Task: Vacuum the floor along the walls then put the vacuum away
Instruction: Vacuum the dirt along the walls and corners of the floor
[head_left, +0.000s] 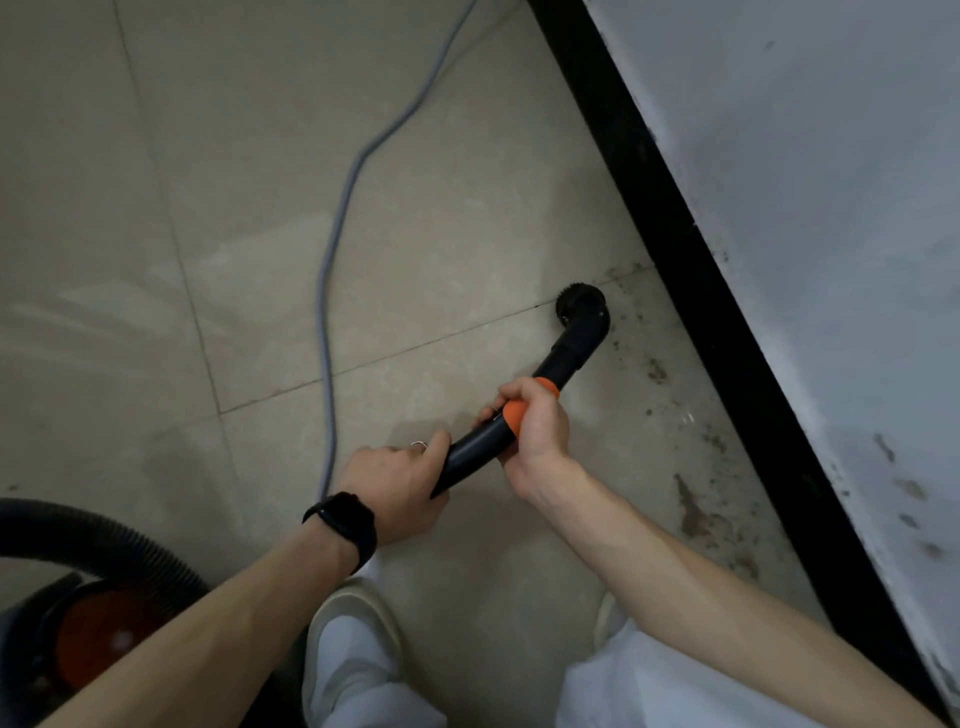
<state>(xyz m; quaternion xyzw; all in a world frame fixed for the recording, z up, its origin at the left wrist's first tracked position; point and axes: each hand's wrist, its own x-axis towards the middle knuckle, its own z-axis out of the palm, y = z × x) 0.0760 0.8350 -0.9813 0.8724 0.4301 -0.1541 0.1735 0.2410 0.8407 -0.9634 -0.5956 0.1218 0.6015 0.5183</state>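
Note:
A black vacuum wand with an orange collar slants up to the right. Its round brush nozzle sits on the tiled floor, a short way from the black baseboard. My left hand, with a black wristband, grips the wand's lower end. My right hand grips it at the orange collar. The vacuum body, orange and black, stands at the lower left, and its ribbed black hose arches over it.
A grey power cord snakes across the beige tiles from the top toward my left hand. The white wall runs diagonally on the right. Dark dirt stains spot the floor beside the baseboard. My feet in light shoes stand below.

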